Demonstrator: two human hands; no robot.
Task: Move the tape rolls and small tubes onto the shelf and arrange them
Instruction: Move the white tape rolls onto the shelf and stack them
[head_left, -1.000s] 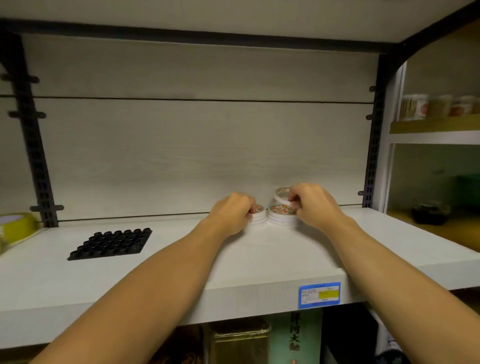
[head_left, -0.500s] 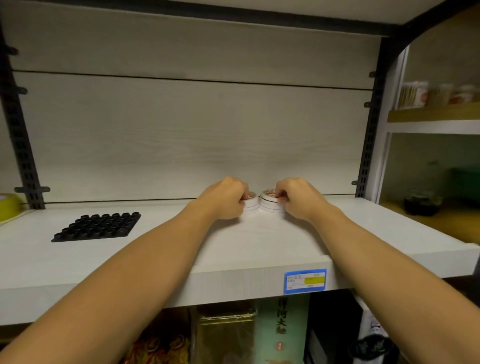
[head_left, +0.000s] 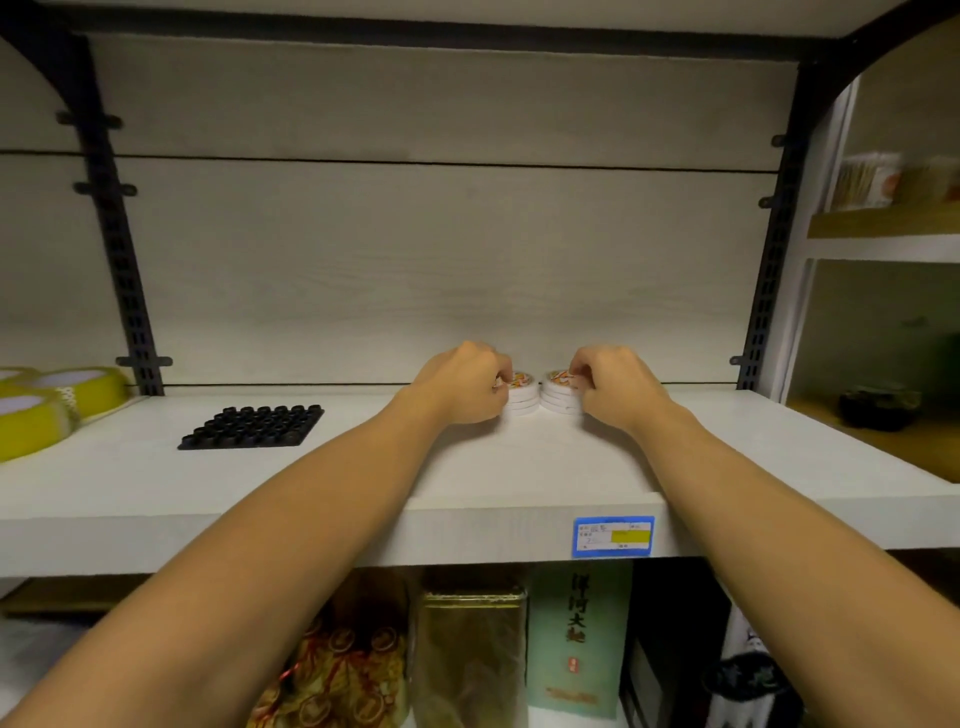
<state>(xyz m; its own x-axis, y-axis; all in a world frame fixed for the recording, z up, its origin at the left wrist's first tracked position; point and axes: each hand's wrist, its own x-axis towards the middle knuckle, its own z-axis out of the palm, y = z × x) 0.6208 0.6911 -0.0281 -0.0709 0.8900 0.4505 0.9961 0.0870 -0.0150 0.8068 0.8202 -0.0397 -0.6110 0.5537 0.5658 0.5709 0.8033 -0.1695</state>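
A white wood-grain shelf (head_left: 519, 467) with black slotted uprights fills the head view, carrying a black studded tray (head_left: 253, 427) and yellow tape rolls (head_left: 47, 402) at its left end. Near the back panel, two small stacks of white tape rolls stand side by side. The left hand (head_left: 460, 384) curls its fingers around the left stack (head_left: 521, 397), and the right hand (head_left: 613, 387) does likewise around the right stack (head_left: 560, 396).

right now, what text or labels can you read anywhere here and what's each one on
"大" among vertical characters, the rest unclear: pale green box under the white shelf.
Blue and yellow price tag on the shelf edge: print too small.
Small white round tape rolls: colourful tops, nothing readable.
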